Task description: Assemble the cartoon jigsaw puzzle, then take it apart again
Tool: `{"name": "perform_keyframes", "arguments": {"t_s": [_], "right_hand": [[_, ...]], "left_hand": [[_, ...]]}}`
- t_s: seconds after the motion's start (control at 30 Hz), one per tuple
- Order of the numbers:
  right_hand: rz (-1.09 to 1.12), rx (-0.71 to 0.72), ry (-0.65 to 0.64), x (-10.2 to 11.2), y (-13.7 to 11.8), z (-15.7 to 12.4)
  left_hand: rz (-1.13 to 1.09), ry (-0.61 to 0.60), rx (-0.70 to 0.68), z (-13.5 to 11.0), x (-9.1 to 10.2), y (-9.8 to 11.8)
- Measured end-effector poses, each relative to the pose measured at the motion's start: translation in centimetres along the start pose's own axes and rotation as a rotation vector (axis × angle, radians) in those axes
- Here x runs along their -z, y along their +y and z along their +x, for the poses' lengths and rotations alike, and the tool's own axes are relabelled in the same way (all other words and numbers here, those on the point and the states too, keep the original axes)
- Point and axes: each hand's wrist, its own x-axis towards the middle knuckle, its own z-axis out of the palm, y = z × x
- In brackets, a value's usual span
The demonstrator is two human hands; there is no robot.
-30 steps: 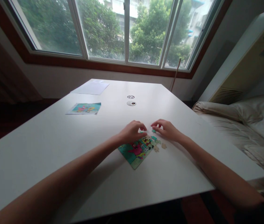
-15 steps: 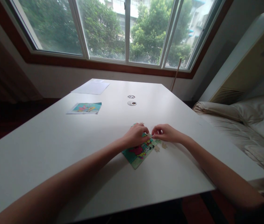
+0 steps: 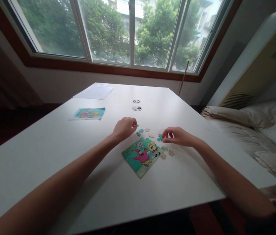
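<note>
A partly assembled jigsaw puzzle (image 3: 140, 157) with cartoon figures on a green ground lies on the white table, turned cornerwise. My left hand (image 3: 125, 127) is beyond its upper left edge, with the fingers closed on a small puzzle piece (image 3: 137, 126) that is mostly hidden. To the right of the puzzle, my right hand (image 3: 175, 135) pinches at the edge of a teal puzzle piece (image 3: 160, 137). Loose teal pieces (image 3: 140, 132) and pale, face-down pieces (image 3: 151, 135) are scattered between the hands. More pale pieces (image 3: 171, 152) lie below my right hand.
A printed cartoon picture (image 3: 90, 113) lies at the left of the table (image 3: 98, 192), with white sheets (image 3: 94, 91) behind it. Two round inserts (image 3: 137, 108) are set in the tabletop. A beige sofa (image 3: 240, 124) stands on the right, below a window (image 3: 133, 36).
My left hand has moved left and away from the puzzle, uncovering its picture and several loose pieces. My right hand has shifted slightly right and now touches a teal piece.
</note>
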Motion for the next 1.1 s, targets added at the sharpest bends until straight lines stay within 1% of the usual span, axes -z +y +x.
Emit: {"name": "perform_keyframes", "arguments": {"t_s": [0.1, 0.17, 0.23, 0.3, 0.47, 0.57, 0.63, 0.77, 0.83, 0.9, 1.0, 1.1], "right_hand": [[0.04, -0.04, -0.254, 0.9, -0.4, -0.9], [0.021, -0.058, -0.331, 1.0, -0.7, -1.2], [0.007, -0.079, -0.328, 0.9, -0.8, -1.2], [0.014, -0.089, -0.296, 0.8, -0.7, -1.0], [0.011, -0.067, -0.182, 0.7, 0.3, -0.6], [0.002, -0.059, -0.138, 0.6, 0.8, -0.4], [-0.026, -0.047, -0.098, 0.4, 1.0, -0.3], [-0.136, -0.03, 0.056, 0.0, 1.1, 0.1], [-0.149, -0.026, 0.102, -0.1, 1.1, 0.2], [-0.096, -0.011, 0.058, -0.1, 1.0, 0.0], [0.023, 0.011, -0.084, 0.2, 0.7, -0.4], [0.072, 0.008, -0.17, 0.4, 0.2, -0.7]], "left_hand": [[0.05, -0.05, 0.033, 0.2, 0.2, -1.2], [0.062, -0.074, 0.022, 0.2, 0.2, -1.1], [0.064, -0.081, -0.019, -0.1, 0.2, -0.1], [0.058, -0.09, -0.097, -0.7, 0.0, 1.7], [0.032, -0.169, -0.379, -3.6, -1.3, 7.3], [0.04, -0.187, -0.468, -5.1, -2.1, 9.1], [0.053, -0.182, -0.486, -5.6, -2.4, 9.3], [0.08, -0.161, -0.497, -5.6, -2.6, 9.1], [0.098, -0.153, -0.512, -5.6, -2.6, 9.1], [0.118, -0.15, -0.539, -5.6, -2.8, 9.2], [0.148, -0.143, -0.585, -5.6, -3.2, 9.3], [0.158, -0.132, -0.601, -5.6, -3.2, 9.3]]}}
